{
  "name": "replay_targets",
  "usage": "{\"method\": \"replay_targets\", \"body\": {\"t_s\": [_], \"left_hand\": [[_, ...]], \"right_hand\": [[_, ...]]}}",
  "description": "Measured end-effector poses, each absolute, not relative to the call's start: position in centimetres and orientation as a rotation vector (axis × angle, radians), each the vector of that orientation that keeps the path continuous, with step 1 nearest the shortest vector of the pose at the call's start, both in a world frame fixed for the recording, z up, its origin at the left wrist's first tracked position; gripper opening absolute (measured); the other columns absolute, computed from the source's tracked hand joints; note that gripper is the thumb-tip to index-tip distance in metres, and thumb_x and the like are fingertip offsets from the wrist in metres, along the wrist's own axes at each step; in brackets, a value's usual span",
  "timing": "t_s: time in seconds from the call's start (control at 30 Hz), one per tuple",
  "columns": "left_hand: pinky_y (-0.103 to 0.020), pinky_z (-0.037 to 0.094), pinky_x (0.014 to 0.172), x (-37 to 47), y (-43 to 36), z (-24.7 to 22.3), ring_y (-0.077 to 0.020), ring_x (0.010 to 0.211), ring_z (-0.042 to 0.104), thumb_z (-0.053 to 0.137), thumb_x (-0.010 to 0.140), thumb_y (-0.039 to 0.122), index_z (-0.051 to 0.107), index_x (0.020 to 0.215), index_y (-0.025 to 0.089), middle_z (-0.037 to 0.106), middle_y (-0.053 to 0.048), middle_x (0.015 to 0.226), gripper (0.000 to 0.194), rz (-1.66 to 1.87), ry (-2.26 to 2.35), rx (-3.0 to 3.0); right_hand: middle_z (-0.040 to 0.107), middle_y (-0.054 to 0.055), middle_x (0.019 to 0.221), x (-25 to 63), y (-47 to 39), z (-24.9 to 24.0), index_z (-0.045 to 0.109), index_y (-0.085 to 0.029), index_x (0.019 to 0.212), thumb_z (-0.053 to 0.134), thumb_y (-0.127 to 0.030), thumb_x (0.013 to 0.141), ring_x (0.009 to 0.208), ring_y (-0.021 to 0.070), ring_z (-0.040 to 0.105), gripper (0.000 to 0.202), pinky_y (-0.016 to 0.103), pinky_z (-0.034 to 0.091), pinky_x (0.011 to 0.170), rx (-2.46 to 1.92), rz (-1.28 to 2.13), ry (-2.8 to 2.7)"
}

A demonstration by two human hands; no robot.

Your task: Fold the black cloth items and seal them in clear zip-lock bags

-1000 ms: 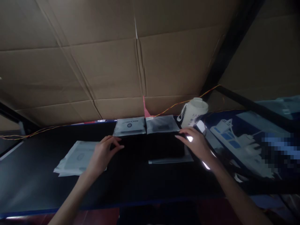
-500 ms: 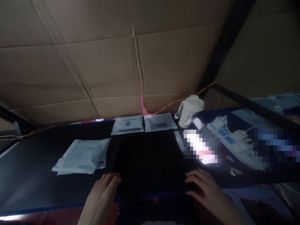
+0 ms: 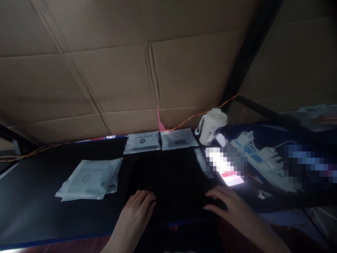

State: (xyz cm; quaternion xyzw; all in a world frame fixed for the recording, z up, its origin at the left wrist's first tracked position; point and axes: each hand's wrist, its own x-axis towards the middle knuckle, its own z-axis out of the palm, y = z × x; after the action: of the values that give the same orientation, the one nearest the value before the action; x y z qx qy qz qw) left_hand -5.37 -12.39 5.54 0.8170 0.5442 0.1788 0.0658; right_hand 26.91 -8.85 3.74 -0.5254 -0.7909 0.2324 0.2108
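My left hand (image 3: 139,209) hovers or rests over the black table surface (image 3: 34,196), its fingers curled down; whether something is between them is hidden in the dark. My right hand (image 3: 226,203) lies at the right, thumb and fingers apart with nothing between them. Left of my left hand is a stack of frosted zip bags (image 3: 88,180). Two more frosted bags lie flat at the back, a printed one (image 3: 142,142) and one with a dark item inside (image 3: 179,138). Just beyond my right hand lies a lit phone (image 3: 231,178).
A white lidded cup (image 3: 212,127) stands at the back right. Behind the table rises a cardboard wall (image 3: 116,77). White plugs and a power strip (image 3: 273,168) lie on the right, near a black metal bar (image 3: 263,110). Another person's hand (image 3: 326,118) shows at the far right.
My left hand has moved right, toward the middle. My right hand has shifted slightly left. The other person's hand shows more at the far right. The view has shifted a little.
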Motion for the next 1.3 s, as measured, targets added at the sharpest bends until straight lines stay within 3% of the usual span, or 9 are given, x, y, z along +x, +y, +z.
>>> {"method": "replay_targets", "body": {"t_s": [0.13,0.23,0.33,0.47,0.7,0.9,1.1,1.3], "left_hand": [[-0.035,0.052,0.082,-4.1,-7.4,4.9,-0.0195,0.089,0.063,0.046,0.093,0.020,0.061,0.097,0.022,0.065,-0.004,0.097,0.016,0.513,1.665,2.458],[-0.040,0.050,0.087,-3.2,-3.4,3.4,-0.0242,0.102,0.059,0.052,0.091,0.027,0.060,0.106,0.019,0.063,-0.009,0.111,0.019,0.489,1.859,2.414],[-0.049,0.048,0.087,-2.9,-1.1,1.6,-0.0322,0.116,0.052,0.053,0.090,0.034,0.056,0.118,0.015,0.055,-0.017,0.128,0.034,0.510,1.970,2.381],[-0.049,0.046,0.092,-3.3,-0.9,0.1,-0.0309,0.121,0.048,0.050,0.092,0.035,0.053,0.125,0.017,0.048,-0.017,0.137,0.038,0.592,1.978,2.437],[-0.049,0.044,0.094,-3.5,-1.5,0.0,-0.0299,0.121,0.047,0.045,0.094,0.035,0.052,0.129,0.016,0.048,-0.016,0.138,0.040,0.533,1.988,2.495],[-0.056,0.033,0.102,-1.4,-1.0,2.2,-0.0319,0.117,0.052,0.053,0.089,0.030,0.059,0.118,0.015,0.056,-0.018,0.128,0.033,0.435,2.012,2.605],[-0.051,0.039,0.102,0.1,0.4,0.9,-0.0310,0.128,0.045,0.047,0.094,0.036,0.054,0.125,0.015,0.048,-0.018,0.139,0.039,0.397,1.832,2.636],[-0.050,0.035,0.106,-1.6,0.2,-1.1,-0.0274,0.135,0.037,0.039,0.096,0.040,0.045,0.135,0.017,0.042,-0.016,0.144,0.045,0.453,1.781,2.635]], "right_hand": [[0.069,0.002,0.091,23.3,-3.6,5.2,0.066,-0.026,0.094,0.056,-0.041,0.087,0.083,0.0191,0.065,0.019,0.032,0.053,0.076,-1.421,0.545,-2.121],[0.068,0.009,0.104,19.4,0.3,4.0,0.064,-0.020,0.103,0.053,-0.037,0.089,0.100,0.0237,0.062,0.024,0.038,0.050,0.088,-1.362,0.328,-2.129],[0.059,0.019,0.124,16.3,2.2,1.1,0.057,-0.012,0.122,0.055,-0.042,0.088,0.118,0.0313,0.053,0.046,0.045,0.045,0.096,-1.418,0.187,-2.127],[0.047,0.024,0.138,15.4,2.4,-2.1,0.052,-0.007,0.129,0.046,-0.051,0.090,0.129,0.0366,0.042,0.058,0.054,0.037,0.102,-1.463,0.098,-2.148],[0.037,0.026,0.145,16.0,2.4,-2.8,0.049,-0.005,0.132,0.044,-0.055,0.090,0.135,0.0365,0.033,0.066,0.054,0.031,0.107,-1.523,0.124,-2.135],[0.023,0.023,0.152,15.8,2.2,-3.0,0.048,-0.007,0.134,0.050,-0.054,0.087,0.141,0.0388,0.014,0.067,0.053,0.030,0.107,-1.548,0.153,-2.106],[0.034,0.022,0.147,16.5,2.0,-2.8,0.045,-0.008,0.137,0.048,-0.044,0.090,0.139,0.0360,0.023,0.059,0.050,0.031,0.106,-1.560,0.050,-2.222],[0.051,0.023,0.133,16.9,2.9,-1.2,0.053,-0.009,0.130,0.043,-0.061,0.087,0.124,0.0351,0.044,0.069,0.047,0.038,0.099,-1.583,-0.019,-2.261]]}}
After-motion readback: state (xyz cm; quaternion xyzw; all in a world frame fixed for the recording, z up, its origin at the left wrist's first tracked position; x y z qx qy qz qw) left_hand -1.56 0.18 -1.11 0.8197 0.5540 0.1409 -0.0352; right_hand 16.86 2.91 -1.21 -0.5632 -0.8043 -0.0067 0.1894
